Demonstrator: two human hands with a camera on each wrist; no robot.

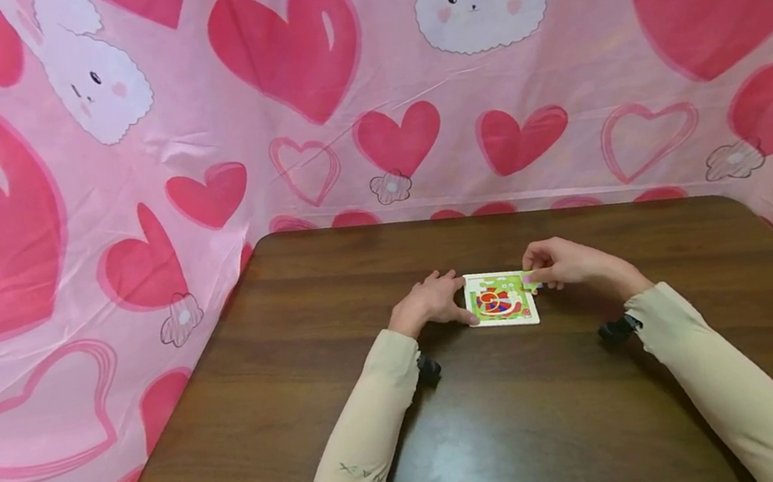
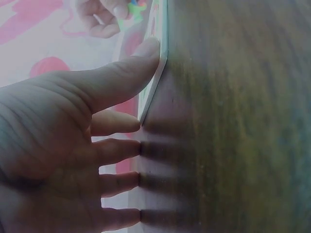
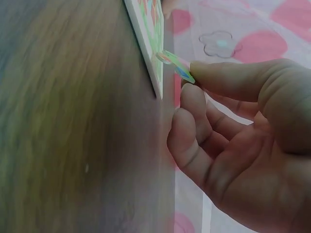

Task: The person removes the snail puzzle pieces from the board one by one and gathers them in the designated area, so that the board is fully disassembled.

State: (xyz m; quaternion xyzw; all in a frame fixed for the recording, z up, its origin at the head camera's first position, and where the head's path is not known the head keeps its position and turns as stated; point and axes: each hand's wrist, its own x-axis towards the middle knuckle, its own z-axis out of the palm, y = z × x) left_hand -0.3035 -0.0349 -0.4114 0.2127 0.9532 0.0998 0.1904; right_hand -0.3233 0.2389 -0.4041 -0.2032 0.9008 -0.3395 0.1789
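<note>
A square jigsaw puzzle board (image 1: pixel 506 324) with a white frame lies flat on the table, showing a red, blue and white picture on green. At its left side is my left hand (image 1: pixel 432 301), fingers spread with their tips on the table. The left thumb (image 2: pixel 148 47) rests on the board's rim in the left wrist view. My right hand (image 1: pixel 566 261) pinches a small green puzzle piece (image 3: pixel 181 68) between thumb and index finger. The piece is tilted over the board's right edge; in the right wrist view its lower end meets or nearly meets the picture.
The brown wooden table (image 1: pixel 322 310) extends around the board on all sides. Behind it and to the left hangs a pink cloth (image 1: pixel 200 119) with hearts and rabbits. A dark wrist device (image 1: pixel 619 329) is at the right cuff, another (image 1: pixel 429 370) at the left.
</note>
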